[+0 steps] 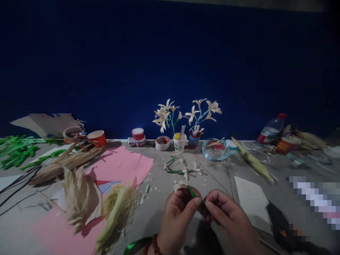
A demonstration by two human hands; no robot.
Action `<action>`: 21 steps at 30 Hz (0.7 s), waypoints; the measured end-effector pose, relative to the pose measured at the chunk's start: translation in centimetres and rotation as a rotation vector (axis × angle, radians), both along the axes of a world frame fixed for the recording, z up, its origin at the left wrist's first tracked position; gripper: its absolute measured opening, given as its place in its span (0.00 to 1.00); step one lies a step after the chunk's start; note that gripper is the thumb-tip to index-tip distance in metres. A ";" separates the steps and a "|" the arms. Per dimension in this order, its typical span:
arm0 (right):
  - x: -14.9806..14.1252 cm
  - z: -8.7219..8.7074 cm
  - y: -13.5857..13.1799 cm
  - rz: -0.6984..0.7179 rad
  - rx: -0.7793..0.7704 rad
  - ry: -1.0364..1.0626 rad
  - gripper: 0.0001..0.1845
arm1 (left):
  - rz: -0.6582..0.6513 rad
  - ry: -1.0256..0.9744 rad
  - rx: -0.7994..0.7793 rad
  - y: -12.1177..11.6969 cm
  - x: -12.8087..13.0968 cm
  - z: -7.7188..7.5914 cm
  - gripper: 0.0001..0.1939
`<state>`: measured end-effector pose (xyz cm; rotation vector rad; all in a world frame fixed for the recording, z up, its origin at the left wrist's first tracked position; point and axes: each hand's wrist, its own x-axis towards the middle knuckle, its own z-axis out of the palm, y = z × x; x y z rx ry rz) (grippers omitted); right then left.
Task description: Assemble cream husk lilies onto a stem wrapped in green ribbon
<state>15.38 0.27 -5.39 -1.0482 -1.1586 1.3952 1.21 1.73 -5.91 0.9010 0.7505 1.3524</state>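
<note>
Low in the middle of the view, my left hand [179, 214] pinches a thin green flower stem [191, 191] between thumb and fingers. Pale petals [181, 185] show at the stem's upper end, partly behind the left fingers. My right hand [225, 209] has thumb and forefinger closed on the stem's other end, close beside the left thumb. Just beyond both hands lies a green twisted ring with pale flowers [183, 171]. At my left wrist a shiny green ribbon [136, 245] lies on the table.
Pale husk flowers stand in a paper cup [180, 143] and a blue-red cup [194, 140] at the back. On the left are corn husks [79, 198], pink paper [124, 166] and green stems [18, 152]. Right are blue ribbon [207, 156], white paper [251, 198] and a bottle [272, 129].
</note>
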 end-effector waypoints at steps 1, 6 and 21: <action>-0.1 0.2 0.0 0.019 -0.062 0.069 0.16 | -0.011 0.003 0.010 0.0 0.0 0.0 0.08; -0.5 0.7 -0.2 -0.026 -0.186 0.187 0.17 | -0.041 0.037 0.040 -0.1 -0.1 0.1 0.08; -0.5 -0.1 -0.3 0.022 -0.221 0.216 0.17 | -0.130 -0.114 0.017 0.3 0.2 -1.1 0.10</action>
